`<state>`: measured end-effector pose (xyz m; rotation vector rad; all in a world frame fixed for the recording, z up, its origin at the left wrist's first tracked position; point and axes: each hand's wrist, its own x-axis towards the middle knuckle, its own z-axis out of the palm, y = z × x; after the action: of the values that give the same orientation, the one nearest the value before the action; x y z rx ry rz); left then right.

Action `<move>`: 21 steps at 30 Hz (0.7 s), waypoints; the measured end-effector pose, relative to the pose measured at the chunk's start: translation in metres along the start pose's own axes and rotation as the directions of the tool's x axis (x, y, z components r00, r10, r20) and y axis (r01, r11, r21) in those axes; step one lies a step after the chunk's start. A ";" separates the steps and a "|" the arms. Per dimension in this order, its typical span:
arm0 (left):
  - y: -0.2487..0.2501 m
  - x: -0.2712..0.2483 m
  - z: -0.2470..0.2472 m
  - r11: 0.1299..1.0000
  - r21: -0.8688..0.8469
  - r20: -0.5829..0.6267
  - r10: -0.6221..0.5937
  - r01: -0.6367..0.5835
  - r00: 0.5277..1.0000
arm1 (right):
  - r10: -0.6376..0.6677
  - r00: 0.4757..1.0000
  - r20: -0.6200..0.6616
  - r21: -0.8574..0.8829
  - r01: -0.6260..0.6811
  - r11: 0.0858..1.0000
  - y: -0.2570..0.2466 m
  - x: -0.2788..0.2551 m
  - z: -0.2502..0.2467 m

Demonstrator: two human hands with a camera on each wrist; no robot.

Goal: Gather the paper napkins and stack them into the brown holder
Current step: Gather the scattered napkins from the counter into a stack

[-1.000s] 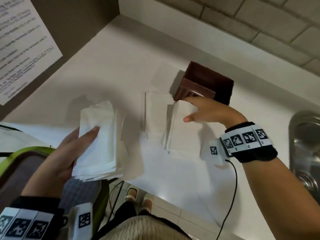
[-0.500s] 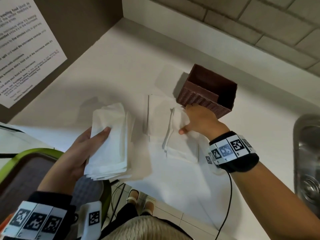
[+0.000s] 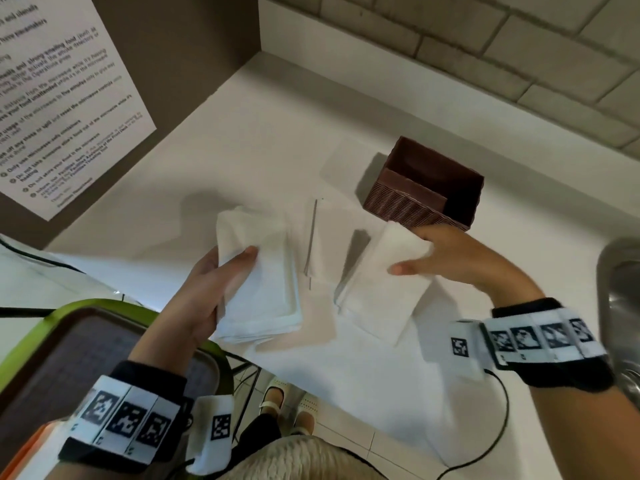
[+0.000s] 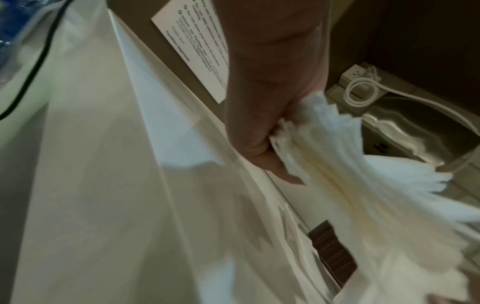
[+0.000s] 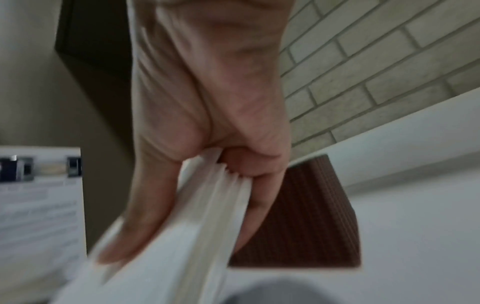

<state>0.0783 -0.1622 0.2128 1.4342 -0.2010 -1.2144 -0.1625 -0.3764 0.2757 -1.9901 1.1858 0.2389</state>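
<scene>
My left hand (image 3: 221,282) grips a thick stack of white paper napkins (image 3: 263,271) above the counter's front edge; the left wrist view shows the fanned stack (image 4: 363,181) pinched under the thumb (image 4: 257,148). My right hand (image 3: 436,258) pinches a smaller bundle of napkins (image 3: 384,285), lifted just in front of the brown ribbed holder (image 3: 426,188), which looks empty. In the right wrist view the bundle (image 5: 197,226) sits between thumb and fingers, with the holder (image 5: 306,222) behind. More napkins (image 3: 329,237) lie flat between my hands, and one (image 3: 349,161) left of the holder.
The white counter (image 3: 242,133) meets a brick wall behind and a dark panel with a printed notice (image 3: 59,98) on the left. A steel sink (image 3: 620,289) lies at the right. A green-rimmed tray (image 3: 69,341) sits below the counter edge at the left.
My right hand has closed on the napkin bundle and raised it off the counter. My left hand has carried its stack rightwards, nearer the middle.
</scene>
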 end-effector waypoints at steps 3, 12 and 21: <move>0.002 0.003 0.012 0.998 0.025 0.064 0.048 -0.050 0.997 | -0.134 0.965 0.226 0.121 0.109 0.987 -0.022 -0.036 -0.027; 0.014 -0.001 0.054 0.963 0.236 0.276 0.060 -0.129 0.959 | -0.309 0.892 0.329 0.191 0.258 0.947 -0.100 -0.019 -0.017; 0.017 -0.012 0.046 0.990 0.124 0.331 0.023 -0.068 0.943 | -0.258 0.946 0.197 -0.034 0.270 0.962 -0.105 0.024 0.032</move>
<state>0.0469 -0.1877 0.2436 1.3243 -0.5525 -1.4203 -0.0577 -0.3429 0.2975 -2.1005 0.7890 0.3243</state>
